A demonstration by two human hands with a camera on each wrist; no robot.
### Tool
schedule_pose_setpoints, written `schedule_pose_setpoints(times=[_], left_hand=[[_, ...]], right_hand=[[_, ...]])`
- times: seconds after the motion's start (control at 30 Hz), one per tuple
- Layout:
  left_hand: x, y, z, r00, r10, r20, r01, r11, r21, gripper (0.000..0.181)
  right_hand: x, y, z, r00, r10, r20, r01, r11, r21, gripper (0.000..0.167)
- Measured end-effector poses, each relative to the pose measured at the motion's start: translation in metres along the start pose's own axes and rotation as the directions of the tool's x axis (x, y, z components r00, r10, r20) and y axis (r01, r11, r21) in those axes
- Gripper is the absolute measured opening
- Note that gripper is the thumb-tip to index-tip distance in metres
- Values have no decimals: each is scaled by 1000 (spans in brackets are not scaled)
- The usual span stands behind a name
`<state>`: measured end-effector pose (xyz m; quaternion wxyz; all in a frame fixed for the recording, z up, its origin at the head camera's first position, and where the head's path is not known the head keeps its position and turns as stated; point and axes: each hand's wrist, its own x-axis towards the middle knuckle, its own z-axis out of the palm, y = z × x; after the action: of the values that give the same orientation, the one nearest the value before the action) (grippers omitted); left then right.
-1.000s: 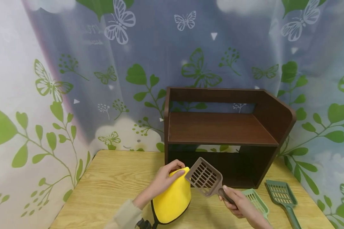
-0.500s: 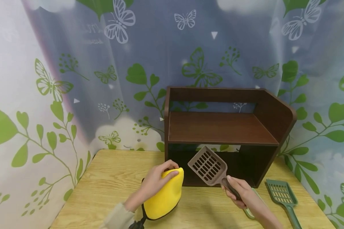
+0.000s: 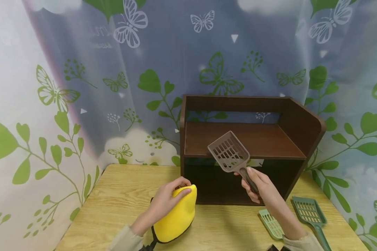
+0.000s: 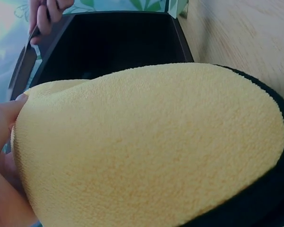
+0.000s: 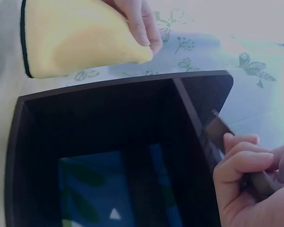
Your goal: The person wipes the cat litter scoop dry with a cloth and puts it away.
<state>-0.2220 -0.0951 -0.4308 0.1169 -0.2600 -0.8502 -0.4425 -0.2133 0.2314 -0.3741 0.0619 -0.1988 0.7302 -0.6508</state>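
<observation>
My left hand (image 3: 167, 199) pinches the top edge of a yellow cloth (image 3: 177, 220) with dark trim, which hangs over the table's front part. In the left wrist view the yellow cloth (image 4: 156, 142) fills most of the frame, the left hand (image 4: 4, 161) at its edge. Fingers of my right hand (image 3: 259, 186) curl round the dark handle of a brown slotted scoop (image 3: 228, 152). The scoop's head is tilted up, in front of the shelf unit's middle board. From the right wrist, the right hand (image 5: 251, 175) is seen gripping the handle.
A dark brown two-level shelf unit (image 3: 238, 139) stands at the back of the wooden table (image 3: 128, 188). On the table at the right lie a light green scoop (image 3: 271, 224) and a dark green scoop (image 3: 309, 211). A printed curtain hangs behind.
My right hand has raised the brown scoop from beside the cloth to the shelf's middle board. The left hand has shifted left with the yellow cloth. The light green scoop shows more again.
</observation>
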Motion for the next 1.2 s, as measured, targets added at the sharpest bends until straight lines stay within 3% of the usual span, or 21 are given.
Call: schedule_pose_setpoints(times=[0.4,0.6,0.97,1.1,1.2], left_hand=[[-6,0,-6,999,2,-39,-2,1000,4,9],[-8,-4,-8,999,9,-49,-8,1000,12,10],[-10,-4,-14,998,0,-71,3,999,42,14],[-10,-4,-17,992,52,-115,-39,993,112,14],[-9,-4,-18,977,149,-150,-115,970,215,14]], right_hand=[[44,-36,10,999,-35,-14,34,997,-67,53],[72,-55,15,1000,13,4,-13,995,-98,50],[113,-66,20,992,93,88,-85,992,-97,45],[128,-69,19,983,144,112,-133,986,-103,46],[137,-69,19,975,188,117,-176,978,-111,47]])
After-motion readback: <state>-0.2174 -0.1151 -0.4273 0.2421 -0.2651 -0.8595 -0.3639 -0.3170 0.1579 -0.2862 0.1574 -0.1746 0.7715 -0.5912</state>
